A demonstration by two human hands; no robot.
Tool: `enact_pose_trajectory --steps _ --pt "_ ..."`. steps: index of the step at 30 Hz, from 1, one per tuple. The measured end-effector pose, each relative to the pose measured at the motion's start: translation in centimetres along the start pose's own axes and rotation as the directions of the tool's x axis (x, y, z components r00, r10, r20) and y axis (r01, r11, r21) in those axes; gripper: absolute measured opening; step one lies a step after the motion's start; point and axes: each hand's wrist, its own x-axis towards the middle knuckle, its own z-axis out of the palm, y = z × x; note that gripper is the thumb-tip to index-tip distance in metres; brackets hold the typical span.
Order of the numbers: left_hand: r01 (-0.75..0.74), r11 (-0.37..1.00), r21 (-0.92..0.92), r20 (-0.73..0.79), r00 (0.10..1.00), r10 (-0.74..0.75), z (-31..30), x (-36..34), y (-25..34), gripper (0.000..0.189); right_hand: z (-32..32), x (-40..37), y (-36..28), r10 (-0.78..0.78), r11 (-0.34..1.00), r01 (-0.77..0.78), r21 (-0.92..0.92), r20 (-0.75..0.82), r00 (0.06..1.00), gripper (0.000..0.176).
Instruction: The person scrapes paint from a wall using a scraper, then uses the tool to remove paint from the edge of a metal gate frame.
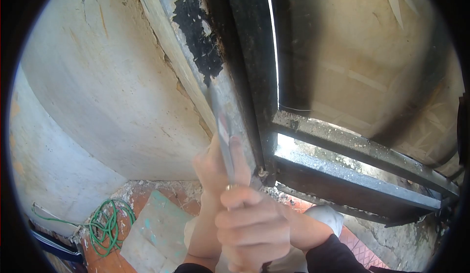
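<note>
A long, narrow metal-bladed tool (226, 151) points up along the door post; motion blur hides its exact kind. My right hand (252, 224) is closed in a fist around its handle end, nearest to me. Higher up, my left hand (213, 168) is closed on the blade, with its thumb lying along it. The blurred tip meets the post (227, 94) just below a ragged patch of black paint (198, 38). Around that patch the post's surface is bare grey.
To the right stands a dark metal gate (352, 175) with crossbars and a tan panel. A pale wall (103, 92) rises on the left. Below lie a coiled green hose (105, 229) and a paint-spotted sheet (154, 231) on orange tiles.
</note>
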Motion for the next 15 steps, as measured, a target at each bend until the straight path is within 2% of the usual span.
enact_pose_trajectory --steps 2,3,6,8,9,10,11,13,14,15 --pt "-0.003 1.0 -0.027 -0.026 1.0 0.002 -0.3 0.3 0.3 0.018 -0.1 0.9 -0.4 0.021 0.994 -0.013 0.112 -0.07 0.997 0.016" --pt "0.049 0.998 -0.031 0.027 0.998 -0.048 -0.5 0.3 0.3 0.019 -0.1 1.1 -0.4 0.02 0.993 -0.011 0.113 -0.072 0.997 0.016" --pt "0.147 0.989 -0.009 0.125 0.982 -0.144 -0.6 0.5 0.4 0.02 0.3 1.0 -0.5 0.041 0.997 -0.036 0.071 -0.075 0.996 0.015" --pt "0.183 0.983 0.014 0.17 0.968 -0.182 -0.6 0.6 0.4 0.02 1.0 0.5 -0.4 0.103 0.992 -0.094 -0.082 0.123 0.987 0.013" --pt "0.192 0.981 0.02 0.188 0.963 -0.192 -0.6 0.7 0.4 0.021 1.4 0.6 -0.1 0.114 0.99 -0.11 -0.092 0.044 0.992 0.012" --pt "0.199 0.98 0.023 0.203 0.959 -0.2 -0.7 0.8 0.4 0.021 1.0 0.5 0.1 0.114 0.99 -0.109 -0.092 0.042 0.993 0.012" --pt "0.199 0.98 0.022 0.202 0.959 -0.199 -0.6 0.6 0.5 0.021 0.1 0.4 0.1 0.087 0.996 -0.085 -0.04 0.039 0.995 0.012" --pt "-0.017 0.999 0.036 0.034 0.999 0.015 -0.2 0.2 1.0 0.02 -0.6 0.4 0.2 0.049 0.999 -0.05 0.009 0.04 0.998 0.011" --pt "-0.021 0.999 0.032 0.027 0.999 0.02 -0.5 0.4 1.1 0.02 -0.7 0.5 0.1 0.008 0.997 -0.007 0.072 -0.018 1.0 0.013" --pt "0.043 0.999 -0.02 0.092 0.995 -0.041 -1.0 0.6 1.2 0.02 -0.7 0.5 0.0 -0.026 0.991 0.036 0.133 -0.079 0.997 0.016"
